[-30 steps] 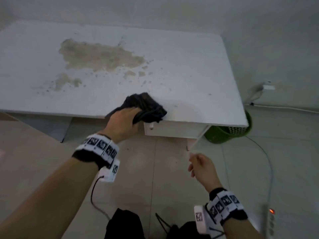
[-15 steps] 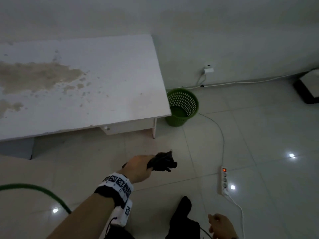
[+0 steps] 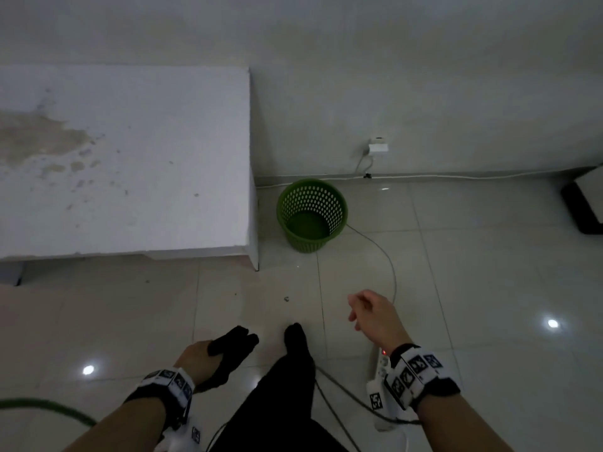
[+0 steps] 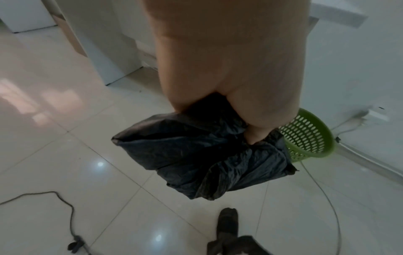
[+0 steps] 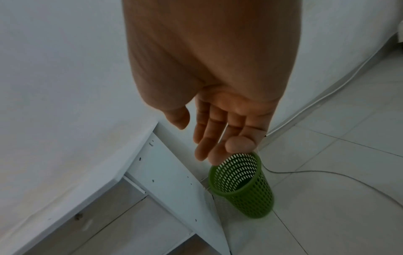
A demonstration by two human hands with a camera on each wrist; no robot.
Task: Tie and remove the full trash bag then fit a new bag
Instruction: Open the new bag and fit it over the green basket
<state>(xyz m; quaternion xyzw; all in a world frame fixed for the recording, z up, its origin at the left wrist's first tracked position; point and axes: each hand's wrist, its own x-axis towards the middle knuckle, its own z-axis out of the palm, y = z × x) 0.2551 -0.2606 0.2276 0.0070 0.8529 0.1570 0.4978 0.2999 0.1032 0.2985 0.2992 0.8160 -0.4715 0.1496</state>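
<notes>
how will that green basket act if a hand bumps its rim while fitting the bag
The green basket looks like thin perforated plastic and is empty, so probably light and apt to slide on the glossy floor tiles. It narrows toward its base, so it may tip.

Black bag (image 3: 233, 350) in left hand (image 3: 195, 357); bare green basket (image 3: 311, 215) beside table (image 3: 163, 151).

The bin (image 3: 311, 214) is bright green, its wall dotted all over with small oval holes. The bag (image 4: 202, 155) is black and crinkled. The table (image 3: 137, 164) is white with a brownish, speckled stain. The floor (image 3: 456, 272) is pale glossy tile. The wristbands (image 3: 417, 370) are black with black-and-white square markers.
</notes>
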